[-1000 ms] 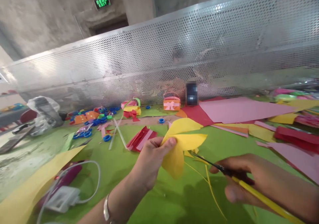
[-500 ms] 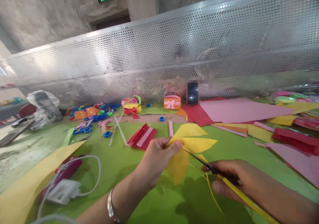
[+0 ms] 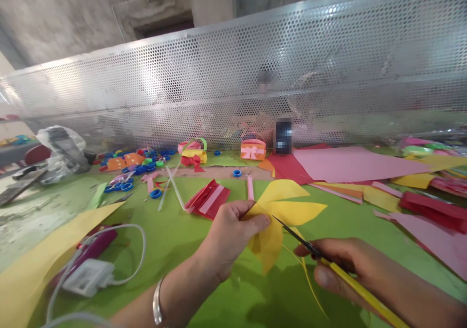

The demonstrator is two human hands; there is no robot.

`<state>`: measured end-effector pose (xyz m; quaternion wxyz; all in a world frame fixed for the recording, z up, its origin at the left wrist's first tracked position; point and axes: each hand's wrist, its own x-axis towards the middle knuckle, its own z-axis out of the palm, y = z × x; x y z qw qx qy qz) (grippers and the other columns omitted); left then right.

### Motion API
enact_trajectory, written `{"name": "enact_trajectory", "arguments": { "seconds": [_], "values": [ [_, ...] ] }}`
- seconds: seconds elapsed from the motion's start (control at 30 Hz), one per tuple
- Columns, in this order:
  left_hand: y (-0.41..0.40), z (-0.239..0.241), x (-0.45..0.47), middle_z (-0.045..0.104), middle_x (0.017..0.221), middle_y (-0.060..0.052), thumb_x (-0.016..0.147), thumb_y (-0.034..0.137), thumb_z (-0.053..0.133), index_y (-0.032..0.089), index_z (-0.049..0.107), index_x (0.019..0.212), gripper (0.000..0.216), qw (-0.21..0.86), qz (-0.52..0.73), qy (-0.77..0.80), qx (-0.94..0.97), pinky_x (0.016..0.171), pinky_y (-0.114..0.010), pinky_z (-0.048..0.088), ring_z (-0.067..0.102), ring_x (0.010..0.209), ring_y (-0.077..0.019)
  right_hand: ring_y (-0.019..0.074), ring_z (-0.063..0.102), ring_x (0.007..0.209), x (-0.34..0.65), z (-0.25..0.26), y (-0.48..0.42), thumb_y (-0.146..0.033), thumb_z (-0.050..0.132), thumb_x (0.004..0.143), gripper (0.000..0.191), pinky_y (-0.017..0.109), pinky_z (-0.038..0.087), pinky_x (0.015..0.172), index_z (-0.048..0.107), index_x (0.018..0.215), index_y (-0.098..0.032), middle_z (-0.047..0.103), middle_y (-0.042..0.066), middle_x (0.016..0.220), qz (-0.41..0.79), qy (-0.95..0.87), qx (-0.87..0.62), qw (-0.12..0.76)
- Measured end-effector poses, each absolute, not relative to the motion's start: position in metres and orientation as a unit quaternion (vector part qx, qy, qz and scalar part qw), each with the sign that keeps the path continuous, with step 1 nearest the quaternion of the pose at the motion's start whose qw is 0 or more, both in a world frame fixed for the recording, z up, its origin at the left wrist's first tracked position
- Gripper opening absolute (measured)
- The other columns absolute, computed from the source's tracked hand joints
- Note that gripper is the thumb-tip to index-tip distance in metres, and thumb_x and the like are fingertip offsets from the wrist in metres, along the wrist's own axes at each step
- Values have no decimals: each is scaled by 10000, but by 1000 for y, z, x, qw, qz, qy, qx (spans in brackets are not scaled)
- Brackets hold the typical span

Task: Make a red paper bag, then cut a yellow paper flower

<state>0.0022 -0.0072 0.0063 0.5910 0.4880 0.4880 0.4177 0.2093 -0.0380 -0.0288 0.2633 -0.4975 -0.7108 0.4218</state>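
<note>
My left hand (image 3: 239, 233) pinches a yellow paper flower (image 3: 297, 213) between thumb and fingers. Its pointed petals spread to the right and downward. Closed around a pair of scissors (image 3: 308, 246), my right hand (image 3: 345, 262) is at the lower right; the fingers hide part of the tool. A slim dark blade points up and left, its tip at the flower close to my left thumb. A long yellow handle runs back toward the lower right corner. Below the blade hangs a thin curling yellow paper strip (image 3: 310, 282).
A red folded paper piece (image 3: 207, 199) lies beyond my left hand. At left are a white charger (image 3: 89, 277) with its cable and yellow paper (image 3: 54, 250). Pink sheets (image 3: 350, 162) lie at right. Paper baskets (image 3: 253, 150) stand before a perforated metal panel (image 3: 219, 75).
The yellow flower and my left hand have shifted slightly right, and the petals have turned a little. The scissors' tip stays close to the flower.
</note>
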Motion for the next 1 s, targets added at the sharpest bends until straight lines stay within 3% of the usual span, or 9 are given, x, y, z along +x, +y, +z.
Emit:
{"name": "enact_trajectory", "arguments": {
  "seconds": [0.23, 0.47, 0.67, 1.0],
  "values": [
    [-8, 7, 3, 680, 623, -43, 646, 216, 692, 136, 686, 682, 88, 598, 418, 488, 479, 494, -200, 420, 573, 512, -110, 168, 579, 601, 209, -29, -41, -410, 617, 773, 271, 225, 438, 509, 728, 865, -180, 651, 15, 696, 411, -721, -489, 269],
    [-7, 9, 1, 685, 645, -29, 644, 196, 689, 117, 679, 751, 133, 606, 438, 482, 457, 509, -195, 422, 573, 538, -101, 197, 609, 662, 210, -27, -38, -426, 536, 827, 329, 232, 448, 517, 694, 1005, -199, 672, 37, 762, 371, -756, -493, 219],
    [-7, 8, 1, 682, 639, -25, 652, 195, 679, 111, 671, 740, 122, 599, 437, 486, 463, 505, -188, 407, 557, 528, -90, 222, 634, 670, 208, -19, -40, -474, 497, 827, 394, 249, 462, 503, 703, 1004, -188, 696, 63, 807, 364, -760, -495, 210],
    [-6, 10, 0, 690, 665, -37, 640, 214, 700, 106, 666, 728, 143, 583, 441, 501, 463, 521, -194, 414, 565, 545, -93, 209, 631, 698, 212, -25, -37, -404, 522, 836, 326, 242, 474, 543, 685, 1046, -215, 695, 39, 815, 363, -755, -505, 209]
  ]
}}
